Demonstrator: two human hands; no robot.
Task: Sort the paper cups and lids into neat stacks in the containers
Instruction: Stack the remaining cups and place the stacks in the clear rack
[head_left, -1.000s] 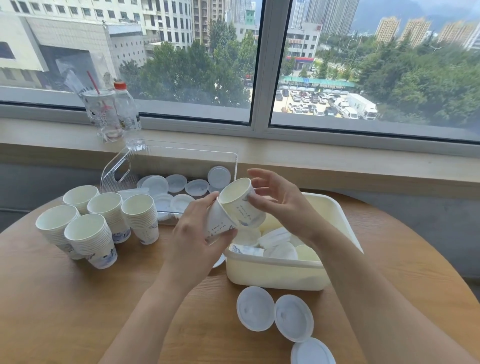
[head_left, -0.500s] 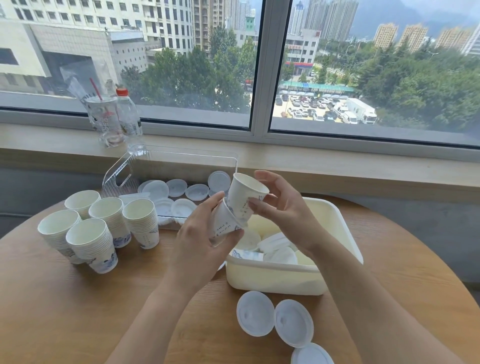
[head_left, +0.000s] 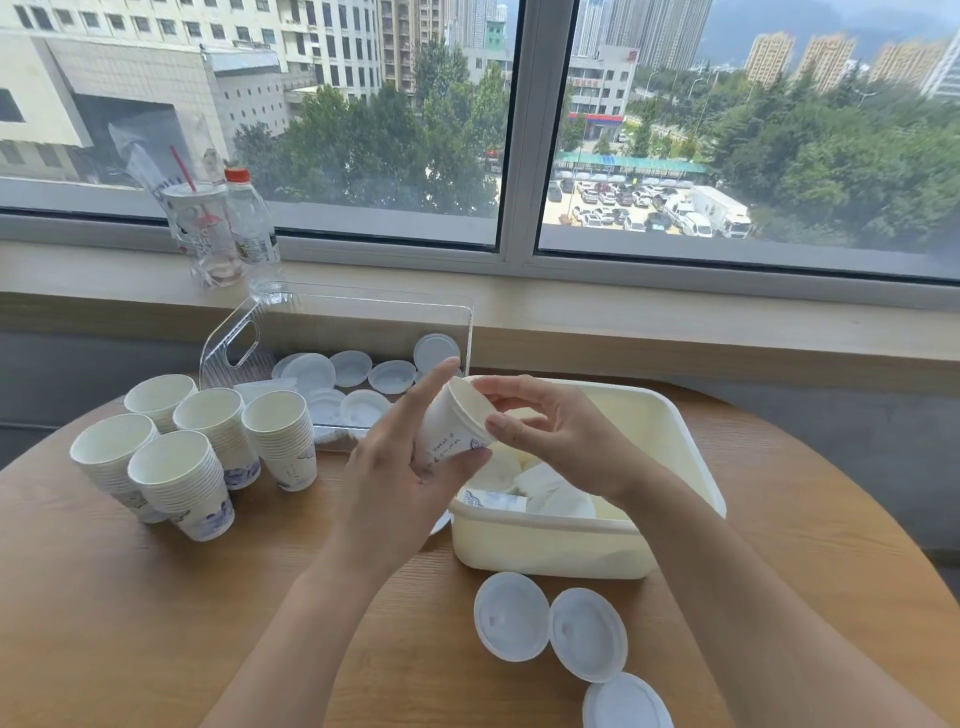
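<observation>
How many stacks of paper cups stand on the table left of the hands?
5. Back row: far left, middle, right. Front row: left, right. More cups may lie hidden in the cream tub.

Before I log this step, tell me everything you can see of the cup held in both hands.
The paper cup is white with small dark lettering and a blue mark on its wall, and has a rolled rim. It is held tilted above the table, mouth up and to the right, by the cream bin's near-left corner. The left hand holds its body; the right hand pinches its rim. Whether it is a single cup or several nested, I cannot tell.
</observation>
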